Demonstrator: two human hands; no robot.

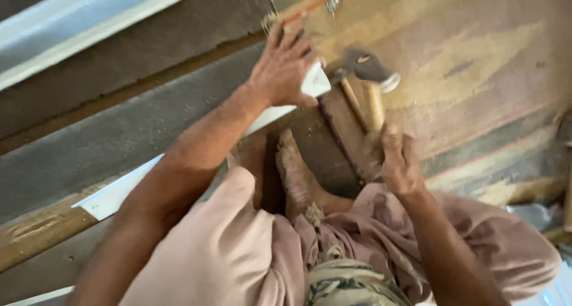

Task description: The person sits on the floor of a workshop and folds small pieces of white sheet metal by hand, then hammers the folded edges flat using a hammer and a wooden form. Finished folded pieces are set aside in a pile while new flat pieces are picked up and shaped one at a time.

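Observation:
My left hand [285, 64] presses flat on the upper end of a long white strip [119, 193], fingers spread, holding it against the dark floor boards. My right hand [400, 162] grips the wooden handle of a claw hammer [370, 73]; its metal head hangs just right of my left hand, above the strip's end. A thin dark rod [339, 139] runs from under my left hand down toward my right hand. My bare foot [297, 175] rests on the floor between my arms.
A patterned rug or mat [476, 61] covers the floor on the right. A second white strip [89, 26] lies at the top left. A small metal piece [331, 4] and an orange stick lie near the top. My pink trousers [238, 252] fill the bottom.

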